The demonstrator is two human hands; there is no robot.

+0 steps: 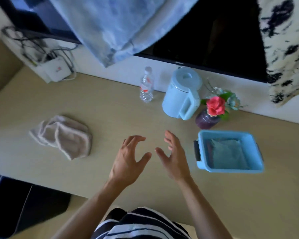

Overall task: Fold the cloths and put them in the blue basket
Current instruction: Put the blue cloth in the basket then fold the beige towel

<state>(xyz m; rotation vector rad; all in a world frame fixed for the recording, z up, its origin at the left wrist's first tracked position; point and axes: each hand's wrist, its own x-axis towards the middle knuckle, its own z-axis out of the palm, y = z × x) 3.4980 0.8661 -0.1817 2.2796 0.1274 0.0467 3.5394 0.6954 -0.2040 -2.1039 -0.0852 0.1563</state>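
Observation:
A crumpled beige cloth (64, 136) lies on the beige table (110, 109) at the left. The blue basket (229, 167) stands at the right with a folded light-blue cloth (226, 152) inside it. My left hand (129, 159) and my right hand (174, 157) hover over the middle of the table between cloth and basket. Both hands hold nothing and their fingers are spread. They face each other a short way apart.
A water bottle (146, 85), a light-blue kettle (182, 94) and a purple vase with flowers (212, 112) stand along the far wall. A dark screen (205, 31) hangs above, draped with a blue cloth (121, 26) and a patterned cloth (286, 49). A white box with cables (57, 71) sits far left.

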